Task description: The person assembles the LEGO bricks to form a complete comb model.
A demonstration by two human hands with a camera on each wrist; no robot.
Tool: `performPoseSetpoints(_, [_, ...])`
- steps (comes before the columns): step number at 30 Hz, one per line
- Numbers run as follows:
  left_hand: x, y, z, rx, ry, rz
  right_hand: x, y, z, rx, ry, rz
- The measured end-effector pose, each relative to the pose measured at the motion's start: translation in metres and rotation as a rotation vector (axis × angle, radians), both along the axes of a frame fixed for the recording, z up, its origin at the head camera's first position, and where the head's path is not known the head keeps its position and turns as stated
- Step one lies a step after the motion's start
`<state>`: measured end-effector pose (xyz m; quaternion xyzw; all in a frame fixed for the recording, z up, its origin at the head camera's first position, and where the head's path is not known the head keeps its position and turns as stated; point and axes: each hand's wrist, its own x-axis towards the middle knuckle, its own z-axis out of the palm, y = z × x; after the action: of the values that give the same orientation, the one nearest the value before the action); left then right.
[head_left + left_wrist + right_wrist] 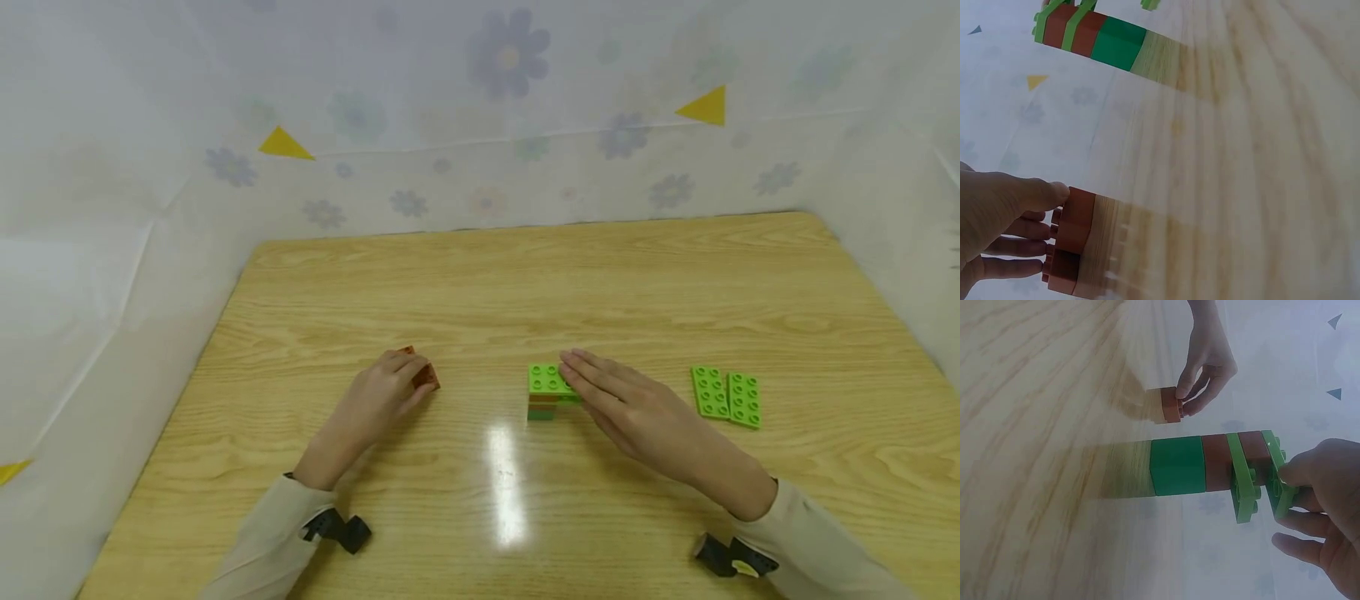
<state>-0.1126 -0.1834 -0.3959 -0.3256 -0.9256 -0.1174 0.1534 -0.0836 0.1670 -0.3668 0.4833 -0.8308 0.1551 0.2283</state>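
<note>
My left hand (367,402) holds two brown toy bricks (1075,219), thumb at one end and fingers over the studded top. They stand side by side on the table at left. At the middle is a stack of toy bricks: a dark green block (1177,465) lowest, then a brown brick (1217,464), a light green plate (1242,481), another brown brick (1254,449) and a light green plate (545,377) on top. Both plates overhang towards the right. My right hand (637,408) rests straight fingers on the top plate's right end, partly hiding it.
Two loose light green plates (708,392) lie side by side on the wooden table (480,292), right of my right hand. A flowered white sheet (450,108) hangs behind the table's far edge. Black wrist cameras (341,529) sit on both sleeves.
</note>
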Motion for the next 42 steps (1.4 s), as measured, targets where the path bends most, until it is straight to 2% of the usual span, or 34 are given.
performPoseSetpoints(9, [-0.002,0.001,-0.005,-0.078,0.011,0.007,0.001,0.000,0.001,0.007,-0.024,-0.004])
performPoseSetpoints(21, [-0.001,0.002,-0.004,-0.017,-0.007,-0.028,0.001,-0.001,0.001,0.003,-0.028,-0.004])
performPoseSetpoints(28, [0.003,0.010,0.008,0.024,-0.010,-0.050,0.000,-0.001,0.001,0.001,-0.030,-0.012])
performPoseSetpoints(37, [0.013,0.033,0.030,0.150,0.048,-0.166,0.000,0.000,0.000,0.004,-0.027,-0.009])
performPoseSetpoints(42, [0.016,0.043,0.039,0.199,0.064,-0.224,0.000,-0.001,0.000,0.000,-0.021,-0.004])
